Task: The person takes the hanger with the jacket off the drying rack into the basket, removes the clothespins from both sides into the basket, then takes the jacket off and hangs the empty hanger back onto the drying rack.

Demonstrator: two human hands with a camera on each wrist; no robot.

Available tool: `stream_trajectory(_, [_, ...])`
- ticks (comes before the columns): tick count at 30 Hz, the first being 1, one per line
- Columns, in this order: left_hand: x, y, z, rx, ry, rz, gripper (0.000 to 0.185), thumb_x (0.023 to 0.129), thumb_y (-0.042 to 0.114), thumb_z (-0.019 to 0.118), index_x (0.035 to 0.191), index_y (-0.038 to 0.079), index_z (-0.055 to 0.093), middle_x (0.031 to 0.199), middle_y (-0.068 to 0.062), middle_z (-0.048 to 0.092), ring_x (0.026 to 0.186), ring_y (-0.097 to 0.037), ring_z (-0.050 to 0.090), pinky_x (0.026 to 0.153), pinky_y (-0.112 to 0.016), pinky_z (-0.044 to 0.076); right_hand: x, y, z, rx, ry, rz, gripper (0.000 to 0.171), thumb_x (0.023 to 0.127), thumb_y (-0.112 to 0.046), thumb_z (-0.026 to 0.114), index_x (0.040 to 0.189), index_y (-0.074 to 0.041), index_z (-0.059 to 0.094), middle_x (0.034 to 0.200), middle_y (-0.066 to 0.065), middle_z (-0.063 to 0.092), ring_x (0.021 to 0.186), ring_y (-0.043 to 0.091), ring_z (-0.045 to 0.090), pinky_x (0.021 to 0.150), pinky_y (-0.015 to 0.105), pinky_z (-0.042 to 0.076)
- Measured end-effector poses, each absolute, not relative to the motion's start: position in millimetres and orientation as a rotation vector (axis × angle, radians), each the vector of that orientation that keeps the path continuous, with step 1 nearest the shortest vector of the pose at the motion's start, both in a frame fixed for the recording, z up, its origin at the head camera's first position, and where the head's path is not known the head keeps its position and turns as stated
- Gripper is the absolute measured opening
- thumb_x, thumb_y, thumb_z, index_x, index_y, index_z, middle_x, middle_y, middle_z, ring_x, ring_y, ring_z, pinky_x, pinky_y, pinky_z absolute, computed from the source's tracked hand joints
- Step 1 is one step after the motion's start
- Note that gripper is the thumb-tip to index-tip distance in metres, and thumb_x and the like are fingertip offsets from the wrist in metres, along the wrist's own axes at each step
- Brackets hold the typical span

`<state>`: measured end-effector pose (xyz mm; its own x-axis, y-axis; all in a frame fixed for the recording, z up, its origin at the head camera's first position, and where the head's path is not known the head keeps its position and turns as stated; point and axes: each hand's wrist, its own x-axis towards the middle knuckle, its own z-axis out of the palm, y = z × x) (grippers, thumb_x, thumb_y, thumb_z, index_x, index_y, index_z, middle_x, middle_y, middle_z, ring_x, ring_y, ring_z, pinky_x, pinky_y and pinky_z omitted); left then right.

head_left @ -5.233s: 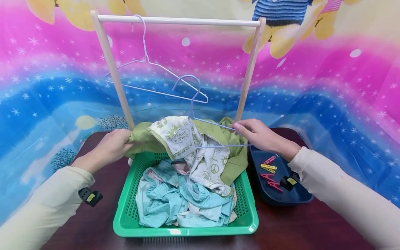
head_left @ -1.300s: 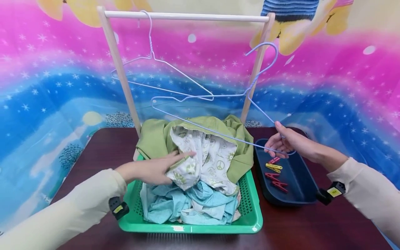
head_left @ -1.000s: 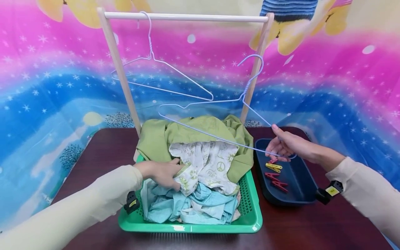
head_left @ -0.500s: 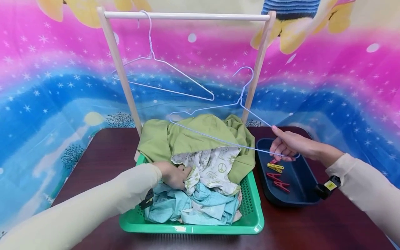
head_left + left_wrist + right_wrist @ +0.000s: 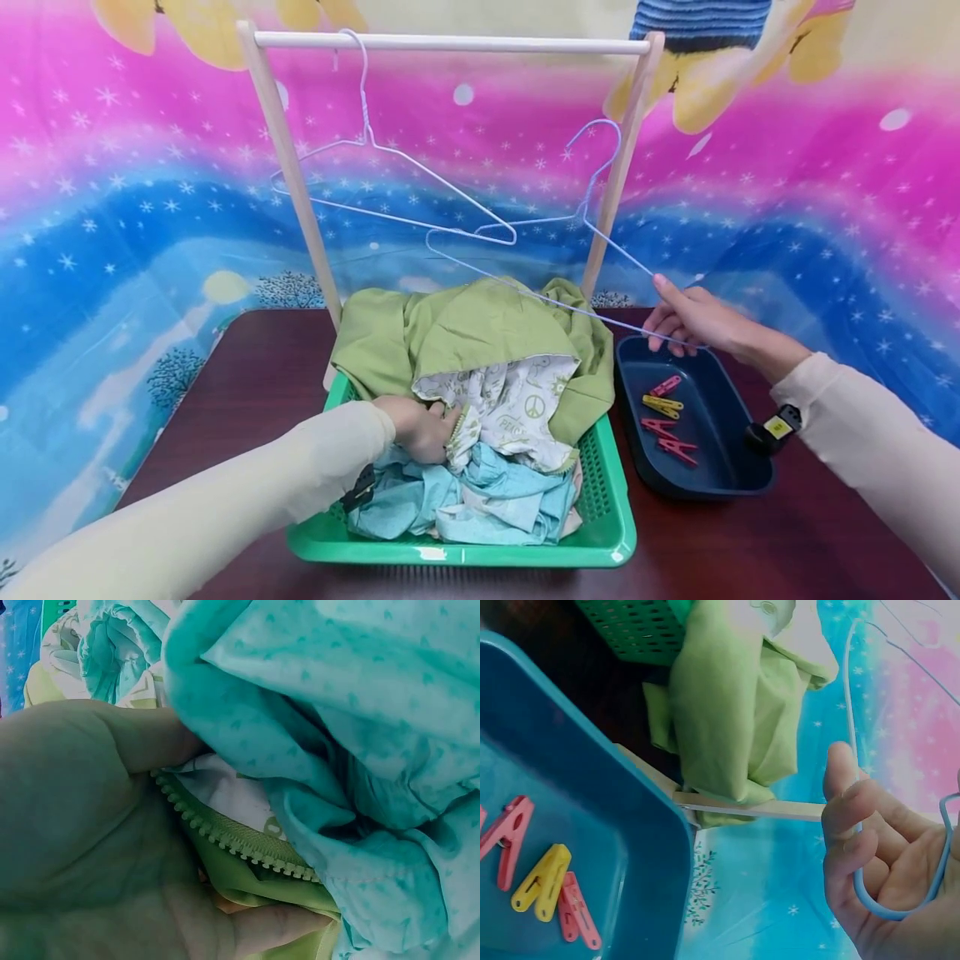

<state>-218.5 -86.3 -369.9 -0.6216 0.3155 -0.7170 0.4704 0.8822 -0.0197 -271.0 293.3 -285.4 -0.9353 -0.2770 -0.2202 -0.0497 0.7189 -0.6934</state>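
In the head view, a green hooded jacket (image 5: pixel 487 321) with a white printed lining lies over the back of a green basket (image 5: pixel 457 553). My left hand (image 5: pixel 420 427) grips the jacket's front edge, thumb and fingers on either side of the zipper teeth (image 5: pixel 225 836) in the left wrist view. Teal clothes (image 5: pixel 408 500) fill the basket beneath it. My right hand (image 5: pixel 697 317) holds one end of a lilac wire hanger (image 5: pixel 589 187), its fingers curled round the wire in the right wrist view. The hanger is tilted above the jacket, hook upward, outside the cloth.
Behind the basket stands a wooden rack with a white crossbar (image 5: pixel 465 43), a second wire hanger (image 5: pixel 366 117) hooked at its left. A dark blue tray (image 5: pixel 723 471) with several clothes pegs (image 5: pixel 663 407) sits right of the basket on the dark table (image 5: pixel 247 367).
Earlier the hanger lay against the jacket and my left hand was at its left side. Since then the hanger came away rightward, rising lately, and my left hand moved to the zipper edge.
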Motion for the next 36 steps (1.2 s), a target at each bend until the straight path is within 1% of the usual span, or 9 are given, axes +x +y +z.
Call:
stream_trajectory(4, [-218, -88, -369, 0.573, 2.301, -0.239, 0.067, 0.106, 0.035, 0.042, 0.164, 0.019, 0.012, 0.17, -0.007, 0.019, 0.158, -0.026, 0.02, 0.127, -0.04, 0.024, -275, 291, -280, -0.251, 2.682, -1.049, 0.09, 0.106, -0.06, 0.013, 0.12, 0.013, 0.063, 0.086, 0.006, 0.075, 0.064, 0.019, 0.065, 0.056, 0.033, 0.051])
stream_trajectory(8, [-217, -95, -368, 0.584, 2.331, -0.161, 0.074, 0.103, 0.04, 0.049, 0.164, 0.018, 0.013, 0.169, -0.009, 0.02, 0.156, -0.03, 0.024, 0.126, -0.043, 0.026, -279, 289, -276, -0.227, 2.705, -1.074, 0.091, 0.105, -0.061, 0.014, 0.123, 0.014, 0.061, 0.086, 0.003, 0.076, 0.064, 0.016, 0.066, 0.058, 0.032, 0.052])
stream_trajectory(12, [-219, -108, -362, 0.605, 2.311, 0.008, 0.083, 0.099, 0.047, 0.056, 0.164, 0.016, 0.014, 0.169, -0.013, 0.018, 0.157, -0.028, 0.02, 0.125, -0.045, 0.025, -281, 286, -272, -0.23, 2.719, -1.089, 0.089, 0.106, -0.061, 0.015, 0.124, 0.013, 0.061, 0.086, 0.002, 0.076, 0.064, 0.016, 0.066, 0.058, 0.032, 0.052])
stream_trajectory(15, [-221, -119, -356, 0.633, 2.271, 0.179, 0.085, 0.096, 0.048, 0.062, 0.162, 0.012, 0.021, 0.167, -0.016, 0.023, 0.156, -0.027, 0.023, 0.124, -0.044, 0.027, -282, 284, -270, -0.231, 2.73, -1.098, 0.088, 0.106, -0.061, 0.016, 0.123, 0.012, 0.062, 0.087, 0.002, 0.077, 0.065, 0.017, 0.066, 0.058, 0.031, 0.051])
stream_trajectory(19, [-222, -131, -347, 0.672, 2.219, 0.352, 0.075, 0.094, 0.046, 0.067, 0.153, 0.011, 0.035, 0.158, -0.014, 0.036, 0.148, -0.026, 0.035, 0.119, -0.043, 0.035, -283, 280, -266, -0.234, 2.757, -1.095, 0.087, 0.106, -0.061, 0.017, 0.123, 0.011, 0.063, 0.089, 0.003, 0.077, 0.066, 0.017, 0.065, 0.058, 0.031, 0.052])
stream_trajectory(27, [-222, -148, -328, 0.718, 2.182, 0.495, 0.071, 0.096, 0.049, 0.065, 0.156, 0.034, 0.032, 0.167, -0.007, 0.027, 0.154, -0.031, 0.028, 0.119, -0.055, 0.033, -286, 273, -254, -0.234, 2.83, -1.086, 0.088, 0.104, -0.064, 0.02, 0.123, 0.01, 0.064, 0.089, 0.002, 0.077, 0.067, 0.017, 0.066, 0.058, 0.033, 0.052])
stream_trajectory(30, [-223, -152, -322, 0.729, 2.169, 0.508, 0.069, 0.097, 0.049, 0.063, 0.156, 0.034, 0.032, 0.167, -0.005, 0.025, 0.155, -0.03, 0.026, 0.12, -0.055, 0.032, -288, 271, -249, -0.232, 2.846, -1.085, 0.088, 0.104, -0.065, 0.021, 0.123, 0.01, 0.064, 0.088, 0.001, 0.077, 0.068, 0.018, 0.066, 0.058, 0.033, 0.053])
stream_trajectory(33, [-223, -156, -317, 0.749, 2.153, 0.522, 0.069, 0.098, 0.048, 0.062, 0.158, 0.031, 0.031, 0.168, -0.006, 0.024, 0.155, -0.03, 0.025, 0.12, -0.054, 0.032, -290, 270, -245, -0.236, 2.851, -1.086, 0.089, 0.103, -0.066, 0.022, 0.123, 0.01, 0.064, 0.088, 0.001, 0.077, 0.068, 0.017, 0.067, 0.059, 0.032, 0.054])
stream_trajectory(36, [-224, -159, -310, 0.764, 2.148, 0.555, 0.069, 0.099, 0.046, 0.061, 0.158, 0.026, 0.032, 0.166, -0.009, 0.027, 0.15, -0.031, 0.035, 0.116, -0.053, 0.037, -292, 269, -242, -0.235, 2.847, -1.097, 0.09, 0.102, -0.066, 0.022, 0.123, 0.01, 0.064, 0.087, 0.0, 0.077, 0.067, 0.017, 0.067, 0.059, 0.031, 0.054])
